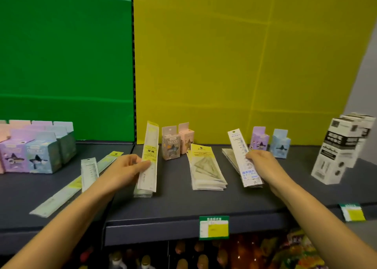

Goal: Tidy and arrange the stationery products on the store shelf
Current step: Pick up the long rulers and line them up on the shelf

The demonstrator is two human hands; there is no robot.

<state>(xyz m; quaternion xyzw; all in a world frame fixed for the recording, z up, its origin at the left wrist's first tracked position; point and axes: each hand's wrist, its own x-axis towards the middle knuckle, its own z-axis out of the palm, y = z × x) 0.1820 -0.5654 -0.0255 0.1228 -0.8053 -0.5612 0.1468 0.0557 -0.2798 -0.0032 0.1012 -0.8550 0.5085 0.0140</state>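
Rulers in slim clear packs fill both my hands. My left hand [127, 170] grips a yellow-labelled ruler pack [150, 152] near its middle, thumb across the front and fingers curled behind. The pack stands nearly upright, its top toward twelve o'clock. Its foot is down by a small stack of similar packs [142, 193] at about five o'clock from that hand.

My right hand [263, 164] holds a blue-printed ruler pack [242, 158] from its right edge, fingers curled over the printed scale. This pack leans with its top toward eleven o'clock, and its lower end lies over a flat pile of packs [229, 156] on the dark shelf [183, 205].

Between the hands — three o'clock from the left, nine o'clock from the right — lies a stack of set-square packs [206, 173] with yellow headers, touched by neither hand.

My bare forearms reach in from the lower corners, the left from seven o'clock and the right from five o'clock, both wrists fairly straight.

At nine o'clock from my left hand two loose packs lie askew on the shelf: a long ruler pack [61, 197] set diagonally and a shorter white pack [88, 173] close against it — touching or overlapping, I cannot tell.

Against the back panel stand a grey box [171, 146] and a pink box [186, 138] at twelve o'clock from the set squares. A purple box [259, 139] and a blue box [280, 144] stand at one o'clock from my right hand. Tall black-and-white boxes [336, 150] stand at three o'clock.
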